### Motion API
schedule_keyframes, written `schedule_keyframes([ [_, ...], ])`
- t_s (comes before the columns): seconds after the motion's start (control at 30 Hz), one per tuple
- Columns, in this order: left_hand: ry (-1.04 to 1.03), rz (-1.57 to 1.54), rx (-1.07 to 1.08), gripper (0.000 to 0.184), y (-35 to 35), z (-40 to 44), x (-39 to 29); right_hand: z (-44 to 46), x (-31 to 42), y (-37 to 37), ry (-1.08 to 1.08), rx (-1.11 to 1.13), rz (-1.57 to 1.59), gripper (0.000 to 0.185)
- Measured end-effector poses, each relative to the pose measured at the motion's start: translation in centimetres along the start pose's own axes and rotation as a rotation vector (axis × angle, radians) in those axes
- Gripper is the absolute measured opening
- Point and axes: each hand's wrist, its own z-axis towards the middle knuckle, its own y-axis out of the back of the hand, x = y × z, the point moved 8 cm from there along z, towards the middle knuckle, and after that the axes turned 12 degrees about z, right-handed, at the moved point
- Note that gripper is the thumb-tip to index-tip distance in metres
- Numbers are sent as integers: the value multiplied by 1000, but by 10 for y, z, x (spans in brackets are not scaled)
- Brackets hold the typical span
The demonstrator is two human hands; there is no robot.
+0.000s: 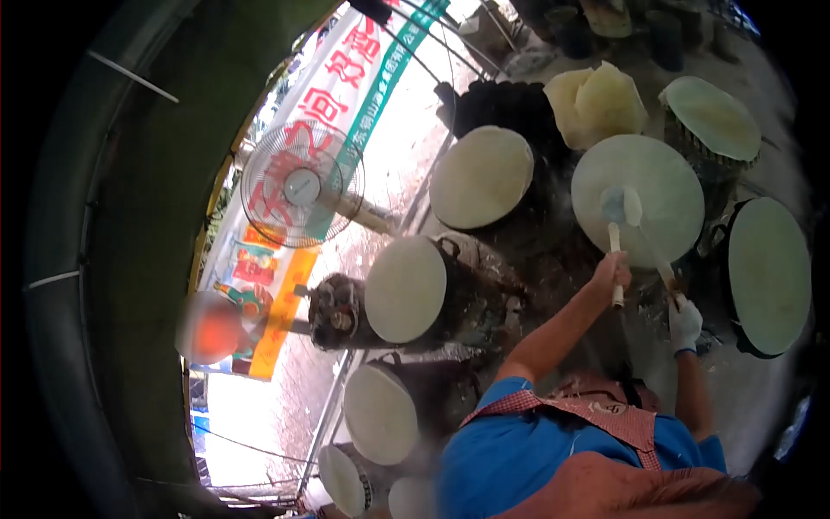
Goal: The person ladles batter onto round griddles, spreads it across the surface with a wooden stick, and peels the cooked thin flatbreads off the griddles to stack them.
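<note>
My left hand (614, 272), bare, is closed round the wooden handle of a spreader (615, 238), whose blurred head lies over a large round pale pancake (596, 173) on a griddle. In a white glove, my right hand (686, 325) grips a long spatula (654, 251); its pale blade reaches across the same pancake, close beside the spreader's head. The two tools point away from me. A stack of folded pale pancakes (596, 104) lies just beyond the griddle.
Round griddles with pale surfaces stand around me, including one at the right (771, 277), one at the far right (713, 117) and several at the left, such as this griddle (405, 290). A caged fan (303, 186) stands before a printed banner (333, 95).
</note>
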Motion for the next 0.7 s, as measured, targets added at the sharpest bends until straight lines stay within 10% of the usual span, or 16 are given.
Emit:
schedule_keyframes([
  [0.2, -41, 159, -188, 20, 73, -163, 8, -27, 79, 36, 478, -109, 88, 20],
  [0.3, 298, -509, 665, 35, 56, -178, 8, -33, 96, 19, 565, -289, -1, 33],
  [0.37, 175, -649, 432, 33, 48, -203, -9, -34, 128, 20, 620, -292, 211, 33],
  [0.7, -85, -871, 483, 22, 96, -253, -15, 21, 151, -91, 141, 610, 465, 31],
])
